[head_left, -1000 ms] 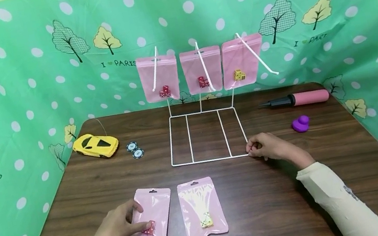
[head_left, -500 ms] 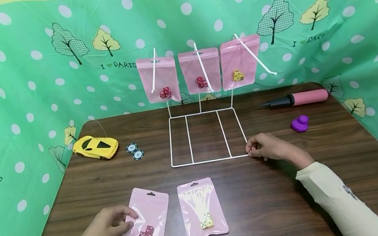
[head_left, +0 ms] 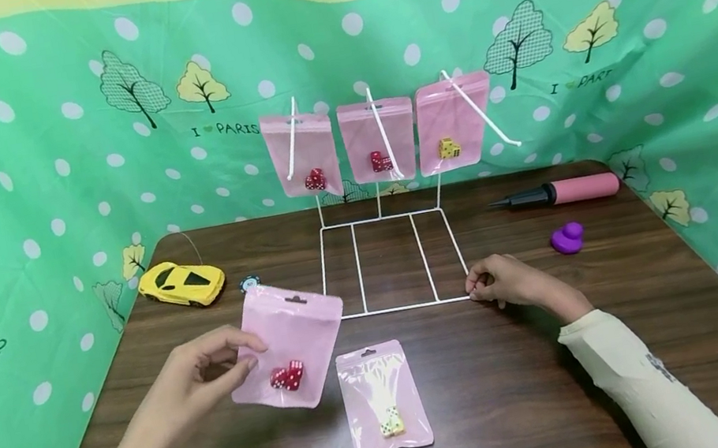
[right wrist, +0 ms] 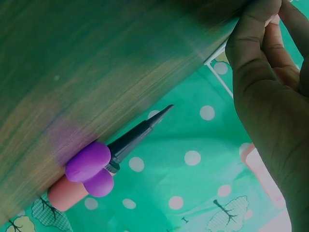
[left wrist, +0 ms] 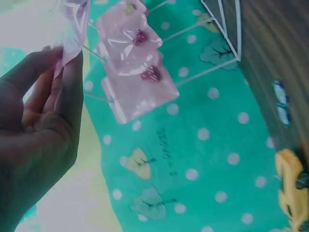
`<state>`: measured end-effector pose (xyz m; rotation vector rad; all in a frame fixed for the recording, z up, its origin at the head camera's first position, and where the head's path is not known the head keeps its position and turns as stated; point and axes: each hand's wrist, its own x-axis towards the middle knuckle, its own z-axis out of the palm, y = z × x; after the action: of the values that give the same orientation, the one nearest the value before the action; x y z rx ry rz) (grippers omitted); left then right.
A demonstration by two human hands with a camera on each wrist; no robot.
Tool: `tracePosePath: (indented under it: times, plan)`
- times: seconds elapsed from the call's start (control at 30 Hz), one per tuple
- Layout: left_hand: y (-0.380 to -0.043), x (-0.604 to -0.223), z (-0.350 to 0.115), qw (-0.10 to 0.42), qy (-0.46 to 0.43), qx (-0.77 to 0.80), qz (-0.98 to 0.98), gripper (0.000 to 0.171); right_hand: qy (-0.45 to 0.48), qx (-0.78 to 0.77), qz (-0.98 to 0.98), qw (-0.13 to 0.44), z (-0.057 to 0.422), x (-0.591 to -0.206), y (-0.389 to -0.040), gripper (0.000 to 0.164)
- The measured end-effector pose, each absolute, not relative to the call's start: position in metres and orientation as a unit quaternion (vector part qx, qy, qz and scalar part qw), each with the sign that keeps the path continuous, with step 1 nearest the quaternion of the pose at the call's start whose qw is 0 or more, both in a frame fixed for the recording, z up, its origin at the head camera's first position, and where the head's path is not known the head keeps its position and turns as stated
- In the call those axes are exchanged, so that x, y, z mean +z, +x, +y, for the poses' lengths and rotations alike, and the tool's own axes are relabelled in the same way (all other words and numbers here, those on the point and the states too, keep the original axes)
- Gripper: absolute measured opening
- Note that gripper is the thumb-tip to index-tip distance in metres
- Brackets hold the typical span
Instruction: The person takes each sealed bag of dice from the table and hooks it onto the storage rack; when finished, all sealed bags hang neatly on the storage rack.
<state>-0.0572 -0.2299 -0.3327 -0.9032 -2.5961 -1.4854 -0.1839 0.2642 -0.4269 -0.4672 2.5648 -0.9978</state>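
Pinched at its left edge by my left hand (head_left: 208, 374), a pink zip pouch (head_left: 302, 330) with red dice (head_left: 287, 376) is tilted above the table. The left wrist view also has the fingers gripping this pouch (left wrist: 72, 29). With thumb and fingertips my right hand (head_left: 513, 278) holds the front right corner of a white wire rack (head_left: 403, 307). A second pink pouch, with yellowish dice (head_left: 391, 422), lies flat on the table. Three pink pouches hang on the rack's hooks: red dice in the left (head_left: 309, 145) and middle ones, yellow dice in the right one (head_left: 454, 119).
A yellow toy car (head_left: 182, 284) and a poker chip (head_left: 249, 283), partly behind the raised pouch, are at the back left. On the right are a pink and black hand pump (head_left: 562, 192) and a purple rubber duck (head_left: 567, 238). A green patterned cloth (head_left: 106, 180) surrounds the wooden table.
My left hand has lifted the pouch with red dice off the table, first sliding it left, then raising it forward and right. The right hand stays on the rack corner.
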Motion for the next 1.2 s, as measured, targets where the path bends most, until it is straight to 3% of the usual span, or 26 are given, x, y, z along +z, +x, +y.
tracePosePath:
  times: [0.5, 0.83, 1.2]
  plan:
    - [-0.109, -0.280, -0.196, 0.093, -0.290, -0.492, -0.816, 0.027, -0.164, -0.355, 0.903, 0.180, 0.264, -0.427, -0.184, 0.004]
    - [-0.128, -0.273, -0.189, 0.058, -0.234, -0.543, -0.804, 0.019, -0.175, -0.354, 0.902, 0.176, 0.265, -0.428, -0.184, 0.007]
    - [-0.147, -0.287, -0.186, 0.066, -0.210, -0.537, -0.815, 0.021, -0.175, -0.353, 0.902, 0.178, 0.264, -0.428, -0.185, 0.008]
